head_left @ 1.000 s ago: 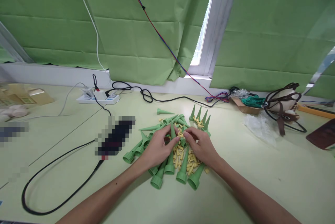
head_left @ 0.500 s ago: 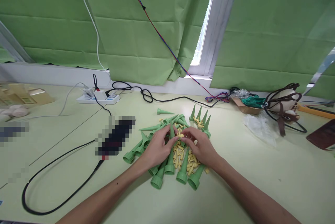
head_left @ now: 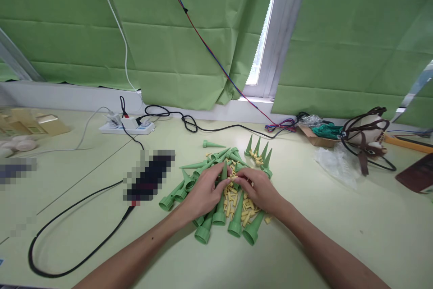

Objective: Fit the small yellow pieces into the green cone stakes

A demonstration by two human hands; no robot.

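Over a pile of green plastic cone spikes and small yellow plastic pieces, my two hands almost meet. My left hand [head_left: 204, 192] is closed around a green cone spike [head_left: 225, 169] whose tip points up. Thumb and forefinger of my right hand [head_left: 260, 190] pinch a yellow plastic fitting [head_left: 233, 177] right beside that spike. Loose yellow fittings [head_left: 230, 199] lie beneath both hands. Green spikes [head_left: 203, 234] lie around them, wide ends toward me. Behind my right hand, several spikes [head_left: 257, 147] stand upright with yellow pieces attached near them.
A single green spike [head_left: 213, 144] lies at the back. To the left are a blurred-out dark device [head_left: 150, 176] with a black cable and a white power strip [head_left: 126, 127]. Clear plastic bags [head_left: 336, 165], a small cardboard box [head_left: 318, 138] and a brown-strapped bag [head_left: 367, 131] sit right.
The spike in my left hand has shifted slightly right, and the yellow fitting has turned a little between my fingers. The rest of the pile looks the same.
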